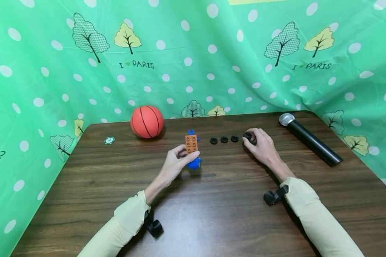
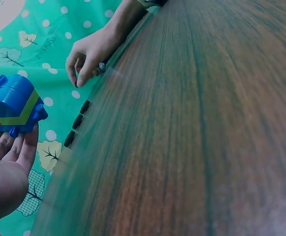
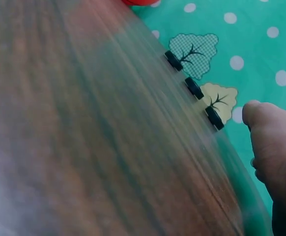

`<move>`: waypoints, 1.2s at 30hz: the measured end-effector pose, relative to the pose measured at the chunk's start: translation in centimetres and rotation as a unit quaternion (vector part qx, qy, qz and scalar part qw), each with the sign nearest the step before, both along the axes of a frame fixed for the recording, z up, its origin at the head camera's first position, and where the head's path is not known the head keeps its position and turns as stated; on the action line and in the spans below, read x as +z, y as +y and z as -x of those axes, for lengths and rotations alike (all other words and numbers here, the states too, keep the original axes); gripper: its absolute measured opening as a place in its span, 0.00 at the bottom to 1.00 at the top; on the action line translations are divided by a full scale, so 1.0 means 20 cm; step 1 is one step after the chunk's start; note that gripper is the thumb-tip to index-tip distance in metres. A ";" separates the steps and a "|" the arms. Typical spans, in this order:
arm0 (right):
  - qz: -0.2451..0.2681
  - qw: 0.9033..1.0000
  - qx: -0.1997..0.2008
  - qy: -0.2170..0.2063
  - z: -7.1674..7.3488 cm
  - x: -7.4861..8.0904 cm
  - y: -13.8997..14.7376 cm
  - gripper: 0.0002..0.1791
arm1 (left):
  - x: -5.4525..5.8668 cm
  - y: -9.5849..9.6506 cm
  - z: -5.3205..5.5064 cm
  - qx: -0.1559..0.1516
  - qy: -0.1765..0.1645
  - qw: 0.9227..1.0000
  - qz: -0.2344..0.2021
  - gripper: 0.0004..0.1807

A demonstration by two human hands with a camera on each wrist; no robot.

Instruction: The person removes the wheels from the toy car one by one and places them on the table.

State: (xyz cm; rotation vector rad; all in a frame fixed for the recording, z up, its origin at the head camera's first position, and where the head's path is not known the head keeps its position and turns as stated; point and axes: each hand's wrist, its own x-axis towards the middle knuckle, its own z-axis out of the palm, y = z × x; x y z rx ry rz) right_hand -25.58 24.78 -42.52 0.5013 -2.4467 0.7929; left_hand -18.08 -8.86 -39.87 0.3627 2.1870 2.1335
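My left hand [image 1: 175, 164] holds a toy-brick vehicle body [image 1: 191, 141] above the table, thumb on its near end and fingers around its side. Orange studded bricks form its top, with blue parts at both ends and a blue hook at the far tip. The left wrist view shows its rounded blue end [image 2: 16, 101] with a yellow-green stripe. To the right, my right hand [image 1: 261, 147] pinches a small black wheel [image 1: 247, 136] between thumb and fingers. Three similar black wheels, the middle one [image 1: 224, 139] among them, lie in a row between both hands.
A red toy basketball [image 1: 147, 121] stands at the back left, with a teal-and-white poker chip [image 1: 109, 140] farther left. On the right lies a black microphone [image 1: 312, 141] with a silver head. A green dotted curtain [image 1: 180, 82] hangs behind the wooden table [image 1: 212, 221].
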 end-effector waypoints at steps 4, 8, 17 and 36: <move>-0.004 1.000 -0.008 -0.024 0.01 0.00 0.01 0.12 | 0.00 0.00 0.00 0.001 0.000 1.000 -0.002 0.18; -0.013 0.999 -0.014 -0.046 0.02 -0.01 0.03 0.12 | -0.01 0.01 0.00 0.001 0.001 1.000 -0.002 0.18; -0.043 0.996 -0.021 -0.076 0.05 -0.02 0.04 0.13 | -0.01 -0.01 0.00 0.001 0.006 1.000 0.004 0.19; -0.073 0.993 -0.021 -0.090 0.07 -0.03 0.05 0.13 | -0.03 -0.01 0.00 -0.003 0.012 1.000 0.003 0.20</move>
